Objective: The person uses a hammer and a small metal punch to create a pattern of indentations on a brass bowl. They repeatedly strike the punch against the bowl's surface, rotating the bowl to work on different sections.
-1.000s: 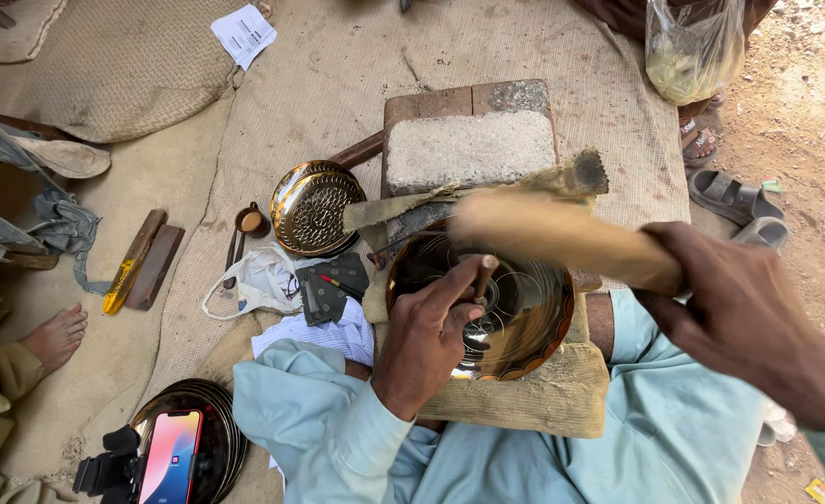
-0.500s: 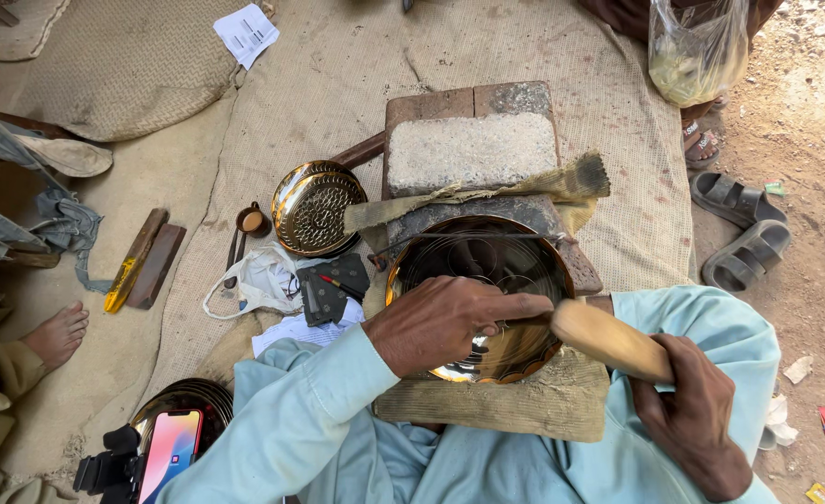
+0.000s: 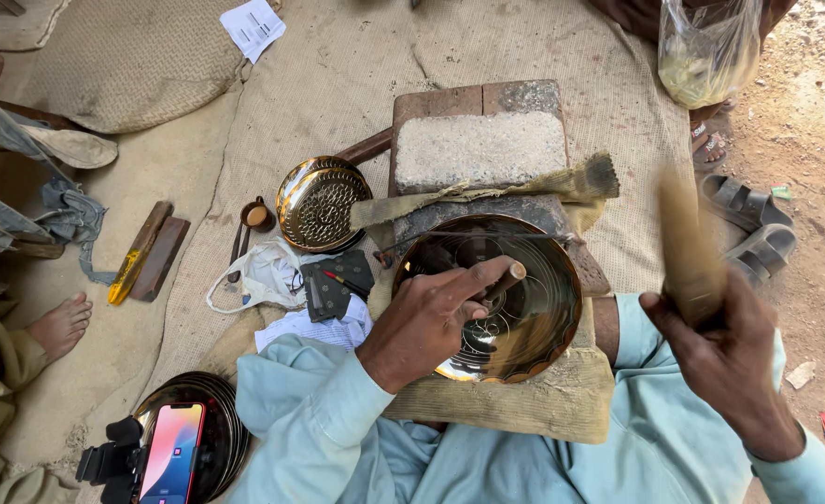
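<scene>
Nearest the camera, light blue sleeves cover both arms; the right sleeve is cut off at the lower right edge. A phone (image 3: 171,453) lies on a stack of dark plates (image 3: 221,411) at lower left and hides most of the stack.

The left hand (image 3: 426,322) is closed around a thin punch (image 3: 501,282), its tip set inside the brass bowl (image 3: 524,299). The fingers hide the punch's lower end, so the exact contact spot cannot be told. The bowl sits at centre on a padded cloth (image 3: 534,401) over the lap; the hand covers its left rim.

The right hand (image 3: 725,345) grips a wooden mallet (image 3: 685,245), raised to the right of the bowl. The mallet is blurred; its head shape is hard to make out.

Beyond the bowl lies a stone block (image 3: 479,149), with a brush (image 3: 496,191) across its near edge. Left of it rests a second patterned brass dish (image 3: 319,201). At far right, sandals (image 3: 744,219) lie on bare ground, and a plastic bag (image 3: 706,51) is cut off by the top edge.
</scene>
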